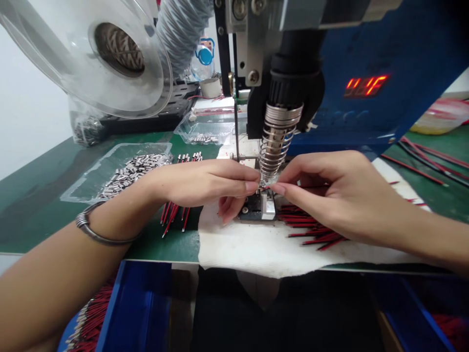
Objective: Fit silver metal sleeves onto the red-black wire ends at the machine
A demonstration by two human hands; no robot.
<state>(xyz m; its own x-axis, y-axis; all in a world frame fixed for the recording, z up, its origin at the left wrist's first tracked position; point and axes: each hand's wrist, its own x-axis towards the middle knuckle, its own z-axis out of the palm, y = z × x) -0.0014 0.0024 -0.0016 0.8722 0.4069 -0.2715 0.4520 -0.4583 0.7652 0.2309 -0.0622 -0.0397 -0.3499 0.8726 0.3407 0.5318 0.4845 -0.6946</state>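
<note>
My right hand point(326, 190) pinches a thin red-and-black wire point(266, 187) between thumb and forefinger, its end at a small metal fixture point(268, 205). From the other side my left hand point(208, 183) reaches in, fingers pressed together at the same fixture; what lies between its fingertips is too small and covered to make out. Just above the fingertips stands the spring-wrapped tip point(280, 132) of what looks like a soldering iron. Below my right hand lies a bundle of red-and-black wires point(311, 227) on a white cloth point(234, 249).
Left of my hands, a clear tray point(78, 188) holds many small metal connectors point(132, 171). Wires with connectors attached point(176, 215) lie beside it. A clear extraction hood point(154, 93) overhangs the left. A blue machine housing point(366, 117) rises behind. Blue bins point(135, 308) sit below the table edge.
</note>
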